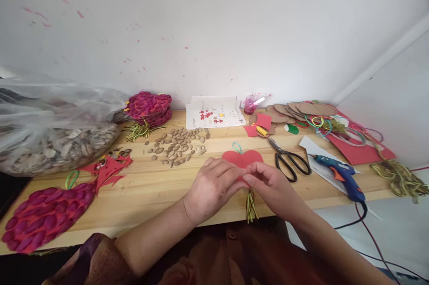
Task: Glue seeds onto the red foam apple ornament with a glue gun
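Pinching one red paper heart [243, 159] near the surface's [144, 198] front edge.
Left hand [212, 182] back-up, fingers curled on it; right hand [271, 184] gripping thumb-to-forefinger, wrist angled inward. One pair of scissors [284, 152]; one glue gun [352, 184] rightward; one magenta-studded piece [48, 211], front-left corner.

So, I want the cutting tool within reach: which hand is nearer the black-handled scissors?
Right. The right hand is just left of the black-handled scissors; the left hand is farther left, at the other side of the red heart-shaped piece both hold.
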Demonstrator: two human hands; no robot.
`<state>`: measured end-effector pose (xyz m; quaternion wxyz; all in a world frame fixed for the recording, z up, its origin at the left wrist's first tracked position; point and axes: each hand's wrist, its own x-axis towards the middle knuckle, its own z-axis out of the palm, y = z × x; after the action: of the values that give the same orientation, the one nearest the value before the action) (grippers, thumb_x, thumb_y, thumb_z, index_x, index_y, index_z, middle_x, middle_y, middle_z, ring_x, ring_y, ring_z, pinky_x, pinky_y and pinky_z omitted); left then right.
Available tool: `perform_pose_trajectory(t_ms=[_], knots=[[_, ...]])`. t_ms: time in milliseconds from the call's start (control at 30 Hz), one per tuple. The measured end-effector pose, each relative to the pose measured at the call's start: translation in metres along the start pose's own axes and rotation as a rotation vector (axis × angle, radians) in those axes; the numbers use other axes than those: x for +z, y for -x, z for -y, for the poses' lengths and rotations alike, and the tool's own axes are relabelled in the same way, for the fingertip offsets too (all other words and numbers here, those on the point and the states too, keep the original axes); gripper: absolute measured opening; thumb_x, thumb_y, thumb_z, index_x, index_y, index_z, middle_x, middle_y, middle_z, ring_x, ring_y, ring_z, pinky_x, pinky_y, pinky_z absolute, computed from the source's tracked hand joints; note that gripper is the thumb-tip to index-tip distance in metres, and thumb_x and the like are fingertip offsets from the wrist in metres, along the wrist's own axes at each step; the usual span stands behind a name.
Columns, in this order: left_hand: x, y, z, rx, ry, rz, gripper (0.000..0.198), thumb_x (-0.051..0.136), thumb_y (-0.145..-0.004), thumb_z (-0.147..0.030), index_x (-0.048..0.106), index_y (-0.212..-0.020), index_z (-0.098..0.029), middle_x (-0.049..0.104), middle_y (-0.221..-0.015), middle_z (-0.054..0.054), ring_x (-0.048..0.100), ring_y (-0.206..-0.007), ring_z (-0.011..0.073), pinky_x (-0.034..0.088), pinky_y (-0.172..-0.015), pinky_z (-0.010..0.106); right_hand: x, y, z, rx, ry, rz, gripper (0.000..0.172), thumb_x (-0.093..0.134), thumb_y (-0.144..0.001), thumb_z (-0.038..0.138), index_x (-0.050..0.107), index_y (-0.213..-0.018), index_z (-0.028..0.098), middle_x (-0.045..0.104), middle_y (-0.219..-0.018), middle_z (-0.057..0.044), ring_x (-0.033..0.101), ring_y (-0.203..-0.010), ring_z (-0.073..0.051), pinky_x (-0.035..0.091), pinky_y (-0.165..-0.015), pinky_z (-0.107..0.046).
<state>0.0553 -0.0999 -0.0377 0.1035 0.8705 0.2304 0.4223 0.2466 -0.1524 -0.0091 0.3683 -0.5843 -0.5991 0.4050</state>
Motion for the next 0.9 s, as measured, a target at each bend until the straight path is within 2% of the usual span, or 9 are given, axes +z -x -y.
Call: perform_pose_trajectory(t_ms=[100,267,467,567,700,800,900], knots=[[-0.009,0.006,-0.008,-0.019,0.001,-0.061,0.016,0.069,-0.091,-0.028,0.066,-0.105,-0.021,0.075,-0.091,0.002,0.068,-0.082,0.0155,0.047,-0.078,0.032,0.013,0.0,0.006,0.084,-0.227,0.11,0.025,0.062,-0.09,0.044,0.062,-0.081,0.02,0.06,-0.076,0.001,0.052,-0.07,-0.015,0.043,-0.067,-0.03],[-0.02,0.025,-0.008,-0.104,0.037,-0.085,0.013,0.072,-0.087,-0.019,0.068,-0.099,-0.023,0.074,-0.087,0.0,0.067,-0.08,0.0151,0.047,-0.076,0.031,0.031,0.004,-0.002,0.173,-0.488,0.15,0.022,0.072,-0.085,0.041,0.068,-0.081,0.02,0.056,-0.073,0.004,0.043,-0.065,-0.01,0.035,-0.063,-0.025],[-0.035,0.033,-0.007,-0.102,0.029,-0.111,0.021,0.068,-0.085,-0.007,0.069,-0.1,-0.022,0.074,-0.09,0.002,0.066,-0.082,0.0163,0.048,-0.078,0.033,0.041,0.013,-0.006,0.258,-0.751,0.247,0.018,0.075,-0.084,0.037,0.078,-0.098,0.024,0.065,-0.088,-0.001,0.053,-0.076,-0.011,0.036,-0.065,-0.024],[-0.041,0.034,-0.009,-0.151,0.165,-0.133,0.018,0.066,-0.087,-0.007,0.07,-0.097,-0.021,0.072,-0.084,0.002,0.065,-0.078,0.0147,0.05,-0.075,0.03,0.043,0.018,-0.005,0.278,-0.847,0.361,0.02,0.073,-0.086,0.036,0.078,-0.1,0.023,0.063,-0.093,-0.002,0.054,-0.076,-0.01,0.036,-0.063,-0.024],[-0.046,0.038,-0.014,-0.284,0.262,-0.193,0.012,0.067,-0.088,-0.011,0.071,-0.094,-0.02,0.071,-0.08,0.001,0.064,-0.075,0.013,0.051,-0.073,0.027,0.047,0.022,-0.002,0.278,-0.937,0.496,0.036,0.073,-0.085,0.042,0.074,-0.117,0.026,0.06,-0.099,-0.003,0.055,-0.076,-0.01,0.037,-0.062,-0.023],[-0.048,0.041,-0.019,-0.398,0.214,-0.226,0.005,0.067,-0.089,-0.016,0.07,-0.087,-0.02,0.071,-0.079,0.0,0.064,-0.073,0.0123,0.05,-0.072,0.026,0.05,0.024,0.001,0.266,-0.948,0.583,0.054,0.073,-0.083,0.046,0.064,-0.134,0.031,0.062,-0.102,-0.004,0.058,-0.078,-0.012,0.039,-0.062,-0.024],[-0.053,0.044,-0.019,-0.485,0.118,-0.22,0.01,0.067,-0.09,-0.022,0.068,-0.081,-0.02,0.07,-0.075,-0.002,0.062,-0.066,0.0111,0.049,-0.066,0.024,0.052,0.025,0.003,0.234,-0.878,0.629,0.066,0.072,-0.084,0.047,0.052,-0.146,0.033,0.065,-0.105,-0.004,0.061,-0.079,-0.013,0.04,-0.063,-0.025]])
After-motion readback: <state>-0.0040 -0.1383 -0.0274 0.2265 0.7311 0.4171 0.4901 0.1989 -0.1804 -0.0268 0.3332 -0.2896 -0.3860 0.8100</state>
